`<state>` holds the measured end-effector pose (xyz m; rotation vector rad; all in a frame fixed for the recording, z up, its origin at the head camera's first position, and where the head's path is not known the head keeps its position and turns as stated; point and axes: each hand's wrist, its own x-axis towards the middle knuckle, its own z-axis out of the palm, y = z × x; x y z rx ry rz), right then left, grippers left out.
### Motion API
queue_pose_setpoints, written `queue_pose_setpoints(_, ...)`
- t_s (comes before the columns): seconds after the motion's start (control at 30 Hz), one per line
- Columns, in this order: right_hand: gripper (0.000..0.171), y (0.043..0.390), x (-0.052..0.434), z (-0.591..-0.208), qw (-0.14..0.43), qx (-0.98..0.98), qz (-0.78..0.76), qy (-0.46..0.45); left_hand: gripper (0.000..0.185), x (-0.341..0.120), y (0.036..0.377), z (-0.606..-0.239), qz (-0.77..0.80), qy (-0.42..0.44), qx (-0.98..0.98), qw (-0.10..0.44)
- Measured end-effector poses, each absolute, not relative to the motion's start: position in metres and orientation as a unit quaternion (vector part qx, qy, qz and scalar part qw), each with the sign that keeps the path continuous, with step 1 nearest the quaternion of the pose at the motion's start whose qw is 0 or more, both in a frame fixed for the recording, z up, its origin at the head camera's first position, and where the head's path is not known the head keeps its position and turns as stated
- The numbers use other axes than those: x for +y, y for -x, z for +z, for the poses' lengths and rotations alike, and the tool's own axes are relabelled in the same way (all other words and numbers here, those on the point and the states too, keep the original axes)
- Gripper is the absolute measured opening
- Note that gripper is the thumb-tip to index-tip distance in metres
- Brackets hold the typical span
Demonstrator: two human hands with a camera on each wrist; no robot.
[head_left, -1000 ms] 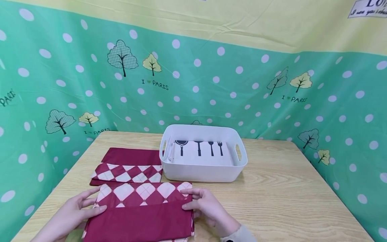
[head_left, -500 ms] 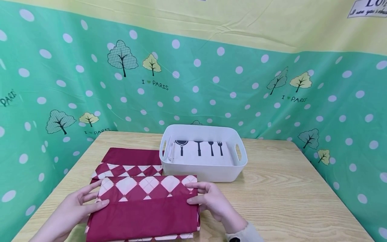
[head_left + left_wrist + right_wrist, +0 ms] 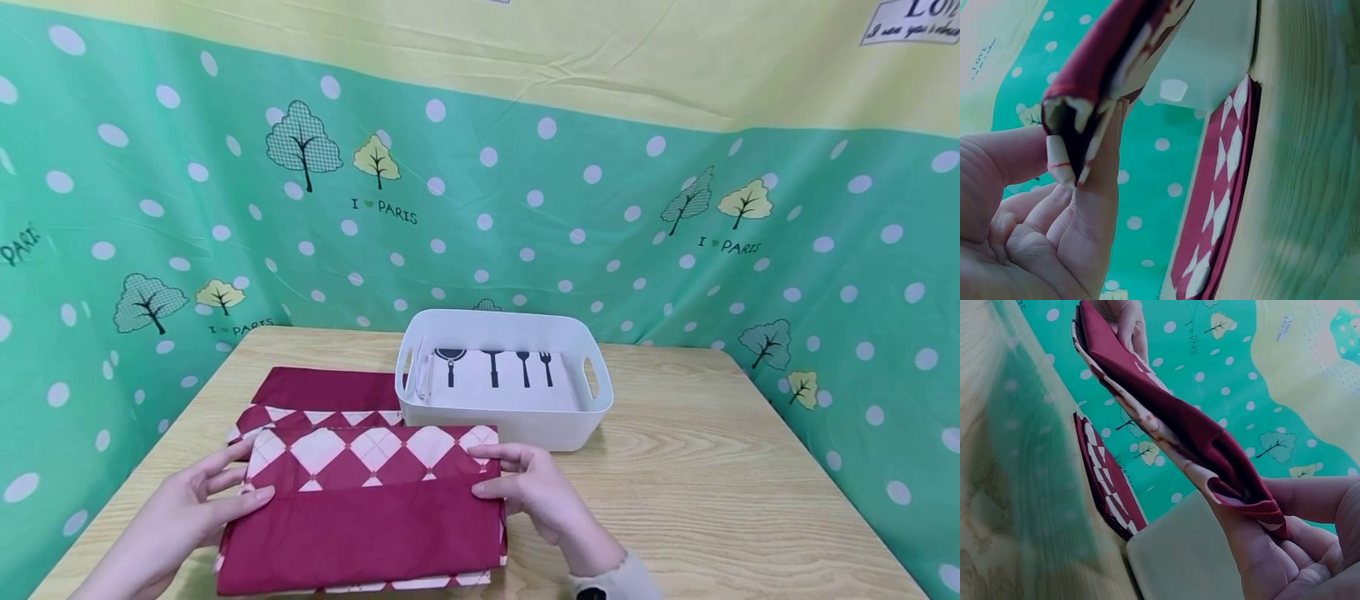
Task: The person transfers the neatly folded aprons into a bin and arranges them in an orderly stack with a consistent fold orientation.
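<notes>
Left hand [image 3: 183, 512] pinching left edge of folded cloth [image 3: 367, 508], thumb on top, fingers under; right hand [image 3: 536, 492] pinching right edge the same way. Cloth held off table [image 3: 712, 467], at 6 o'clock from basket [image 3: 502, 425]. Second folded cloth [image 3: 322, 400] flat on table at 9 o'clock of basket. White cloth with utensil print [image 3: 498, 379] already lying in basket. Likely carrying step: lifted, not yet placed. Next move probably calls for raising above rim, toward 12 o'clock, keeping folds together. Underside fingers hidden in head view; wrist views blurred, near edge cut off.
</notes>
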<state>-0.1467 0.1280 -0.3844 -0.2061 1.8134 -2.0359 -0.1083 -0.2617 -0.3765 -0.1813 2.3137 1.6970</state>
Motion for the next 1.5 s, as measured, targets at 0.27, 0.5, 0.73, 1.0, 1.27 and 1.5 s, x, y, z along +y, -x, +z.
queue_pose_setpoints(0.27,0.055,0.147,0.133,-0.377,0.194,0.653,-0.728,0.083,0.085,-0.256,0.108,-0.369,0.586,0.068,0.798,0.122)
queue_pose_setpoints(0.5,0.055,0.148,0.138,-0.371,0.182,0.654,-0.729,0.087,0.084,-0.252,0.111,-0.368,0.591,0.051,0.799,0.103)
queue_pose_setpoints(0.73,0.054,0.148,0.141,-0.368,0.164,0.653,-0.734,0.094,0.082,-0.246,0.111,-0.361,0.591,0.039,0.801,0.083)
queue_pose_setpoints(1.0,0.053,0.149,0.146,-0.364,0.154,0.654,-0.735,0.089,0.083,-0.24,0.111,-0.355,0.583,0.042,0.807,0.086)
queue_pose_setpoints(1.27,0.053,0.149,0.15,-0.361,0.14,0.656,-0.736,0.093,0.082,-0.236,0.111,-0.354,0.584,0.039,0.808,0.07)
queue_pose_setpoints(1.5,0.053,0.149,0.153,-0.357,0.127,0.663,-0.733,0.082,0.081,-0.23,0.112,-0.353,0.597,0.031,0.799,0.059)
